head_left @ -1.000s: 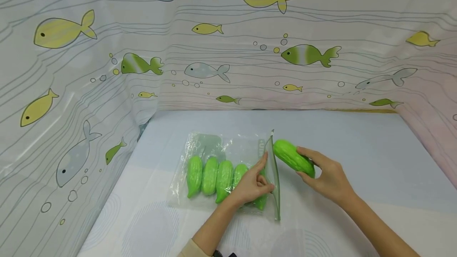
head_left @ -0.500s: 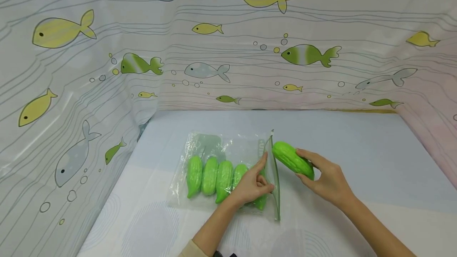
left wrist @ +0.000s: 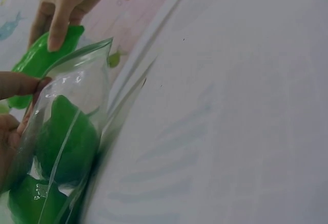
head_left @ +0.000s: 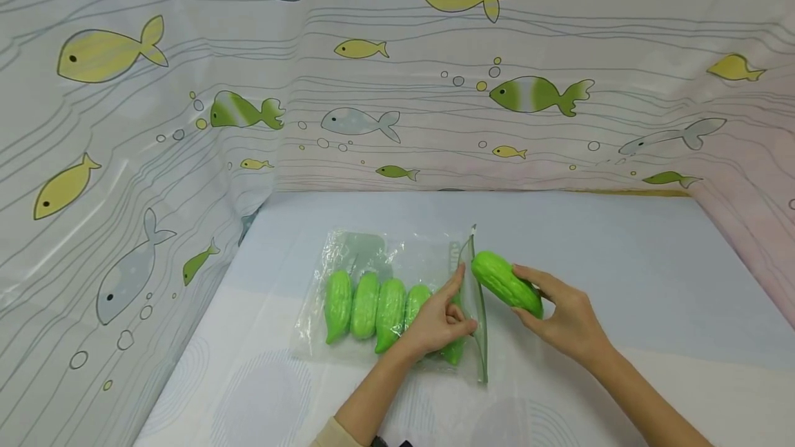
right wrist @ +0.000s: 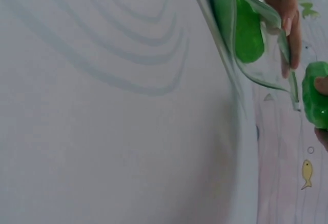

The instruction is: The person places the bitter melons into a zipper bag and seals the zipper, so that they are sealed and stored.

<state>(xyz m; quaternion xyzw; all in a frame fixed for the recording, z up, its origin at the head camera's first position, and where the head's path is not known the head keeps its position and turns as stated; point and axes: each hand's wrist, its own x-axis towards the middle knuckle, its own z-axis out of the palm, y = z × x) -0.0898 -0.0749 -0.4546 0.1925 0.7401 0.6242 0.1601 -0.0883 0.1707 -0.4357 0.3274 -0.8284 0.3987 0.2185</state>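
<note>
A clear zip bag [head_left: 428,254] lies flat on the table, its mouth facing right and parted. Several bright green, ridged bitter melons [head_left: 338,303] lie inside it side by side. My left hand [head_left: 435,321] holds the bag at its mouth, index finger and thumb spread along the edge, the other fingers bent. Just right of the mouth, my right hand [head_left: 573,319] grips another bitter melon [head_left: 504,283] between thumb and fingers, tilted with its far end close to the bag's rim. In the left wrist view, this held melon [left wrist: 38,60] is beyond the bag's edge.
The table [head_left: 671,281] has a pale blue and white cover. Behind it and at both sides hangs a fish-patterned sheet [head_left: 435,143], meeting the table's back edge.
My right hand has moved slightly left and toward me with the bitter melon. The left hand and bag look unmoved.
</note>
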